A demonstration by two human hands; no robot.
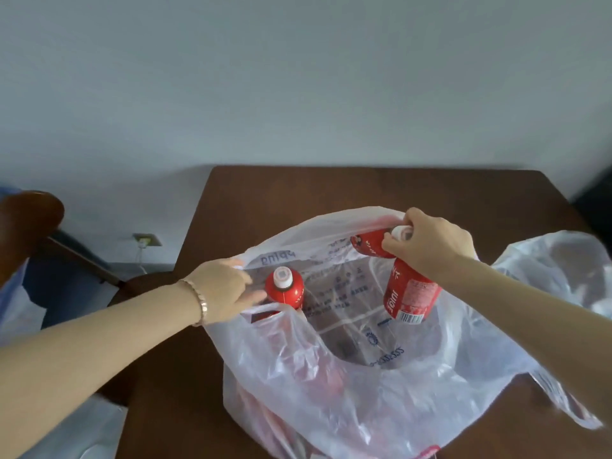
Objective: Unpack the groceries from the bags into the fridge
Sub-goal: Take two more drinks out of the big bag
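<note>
A translucent white plastic grocery bag stands open on the brown table. My right hand grips the white caps of two red juice bottles and holds them above the bag's mouth; one hangs down, the other tilts toward the far rim. A third red bottle with a white cap stands upright inside the bag at its left side. My left hand is at the bag's left rim, fingers extended beside that bottle. More red items show dimly through the bag's lower wall.
A second crumpled plastic bag lies on the table to the right. A dark wooden chair stands at the left, with a wall outlet low on the wall behind. The wall runs close behind the table.
</note>
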